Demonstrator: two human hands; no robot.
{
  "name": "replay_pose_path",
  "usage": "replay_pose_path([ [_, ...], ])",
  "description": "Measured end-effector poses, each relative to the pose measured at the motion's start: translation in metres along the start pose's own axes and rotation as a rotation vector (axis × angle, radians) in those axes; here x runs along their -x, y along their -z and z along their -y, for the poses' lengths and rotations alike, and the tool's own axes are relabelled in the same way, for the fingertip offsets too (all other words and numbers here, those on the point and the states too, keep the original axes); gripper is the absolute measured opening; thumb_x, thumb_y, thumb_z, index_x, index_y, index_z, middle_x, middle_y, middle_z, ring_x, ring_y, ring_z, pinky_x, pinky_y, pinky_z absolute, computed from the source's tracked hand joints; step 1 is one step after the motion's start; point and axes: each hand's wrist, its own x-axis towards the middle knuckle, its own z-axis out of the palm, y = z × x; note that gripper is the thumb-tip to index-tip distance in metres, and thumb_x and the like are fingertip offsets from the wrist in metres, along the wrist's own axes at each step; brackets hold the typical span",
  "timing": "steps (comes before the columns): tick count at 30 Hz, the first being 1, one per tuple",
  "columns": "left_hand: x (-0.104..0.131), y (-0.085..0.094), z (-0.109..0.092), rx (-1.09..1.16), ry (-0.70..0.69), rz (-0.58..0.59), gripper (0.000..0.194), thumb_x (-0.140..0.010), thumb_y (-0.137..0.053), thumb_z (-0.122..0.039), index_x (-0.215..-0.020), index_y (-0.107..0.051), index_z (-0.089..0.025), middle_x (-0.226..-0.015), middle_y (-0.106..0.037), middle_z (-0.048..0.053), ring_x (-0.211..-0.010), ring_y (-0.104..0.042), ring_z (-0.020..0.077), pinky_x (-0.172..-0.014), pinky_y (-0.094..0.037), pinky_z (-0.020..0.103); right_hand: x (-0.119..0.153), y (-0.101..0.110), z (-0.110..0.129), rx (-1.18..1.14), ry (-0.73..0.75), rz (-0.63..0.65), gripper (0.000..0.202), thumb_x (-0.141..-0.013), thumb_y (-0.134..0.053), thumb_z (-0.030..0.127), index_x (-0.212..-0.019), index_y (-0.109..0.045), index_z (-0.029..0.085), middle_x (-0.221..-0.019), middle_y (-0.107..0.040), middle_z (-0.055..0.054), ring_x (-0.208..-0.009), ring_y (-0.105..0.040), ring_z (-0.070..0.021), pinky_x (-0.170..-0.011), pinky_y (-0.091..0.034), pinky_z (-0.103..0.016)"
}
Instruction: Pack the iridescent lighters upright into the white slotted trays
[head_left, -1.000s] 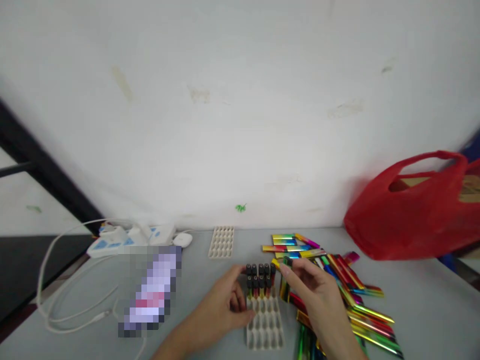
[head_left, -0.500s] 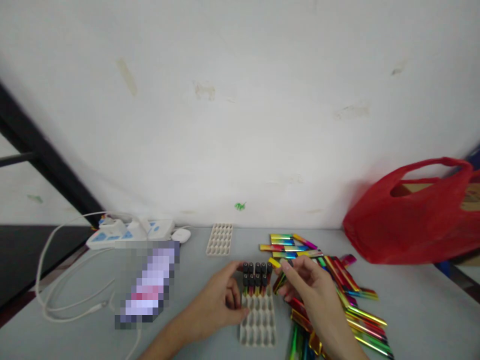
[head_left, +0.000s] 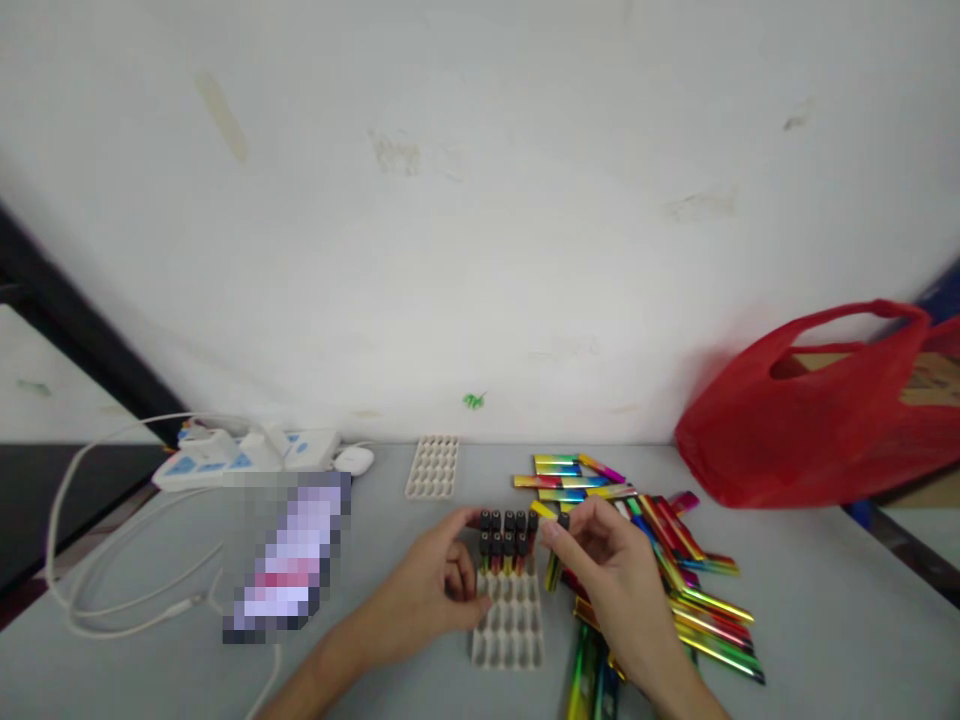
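Pinching black-topped tube (head_left: 553, 572), nearly upright, right of tray (head_left: 508, 664): my right fingers (head_left: 568, 550). Left fingers (head_left: 466, 612): gripping tray's left side.

**Head cam: fwd & down, wide view**

You've got 1 cam, worn on your head, facing fwd & tilted down. It looks across the bench (head_left: 379, 535) from your side, straight at the wall (head_left: 480, 240) behind, which fills well over half the pic. Your L grip (head_left: 424, 590) & R grip (head_left: 619, 575) sit low, approx mid-frame, nearer the cam than the wall. View's wide: it takes in the power strip (head_left: 315, 450) on the L & the red bag (head_left: 810, 430), cut by the R edge. Pic's squeezed in ht.
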Motion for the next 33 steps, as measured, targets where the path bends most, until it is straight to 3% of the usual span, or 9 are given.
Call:
replay_pose_path([
  [9,0.0001,0.0001,-0.0050,-0.002,-0.012,0.012,0.083,-0.078,-0.085,-0.024,-0.153,-0.048,-0.018,-0.080,-0.064,-0.008,-0.072,-0.063,0.0155,-0.067,-0.050,0.028,0.0040,0.0039,0.0028,0.216,-0.013,-0.025,0.051,-0.089,-0.085,0.072,-0.085,-0.072,0.022,-0.070,-0.063,0.001,-0.061,-0.055,-0.0184,-0.058,-0.039,-0.030],
  [12,-0.0002,0.0004,-0.0035,0.000,-0.006,0.015,0.082,-0.078,-0.085,-0.024,-0.152,-0.049,-0.019,-0.080,-0.064,-0.008,-0.070,-0.062,0.0152,-0.065,-0.049,0.028,0.0043,0.0036,0.0052,0.234,0.006,-0.012,0.049,-0.091,-0.084,0.070,-0.088,-0.075,0.022,-0.075,-0.069,-0.001,-0.064,-0.061,-0.0205,-0.060,-0.044,-0.031],
  [23,0.0018,0.0004,-0.0003,0.022,-0.019,-0.004,0.087,-0.078,-0.087,-0.023,-0.156,-0.050,-0.021,-0.082,-0.066,-0.007,-0.071,-0.063,0.0144,-0.067,-0.050,0.027,0.0064,0.0048,0.0058,0.402,0.194,0.124,0.031,-0.102,-0.080,0.055,-0.097,-0.082,0.024,-0.091,-0.082,-0.003,-0.071,-0.076,-0.0222,-0.066,-0.058,-0.032],
  [33,0.0010,0.0002,-0.0037,0.025,0.005,0.001,0.089,-0.076,-0.090,-0.024,-0.156,-0.050,-0.016,-0.079,-0.065,-0.008,-0.068,-0.062,0.0146,-0.064,-0.049,0.027,0.0052,0.0076,-0.0017,0.471,0.294,0.133,0.041,-0.107,-0.070,0.063,-0.106,-0.082,0.024,-0.100,-0.085,-0.007,-0.079,-0.081,-0.0265,-0.073,-0.064,-0.037],
])
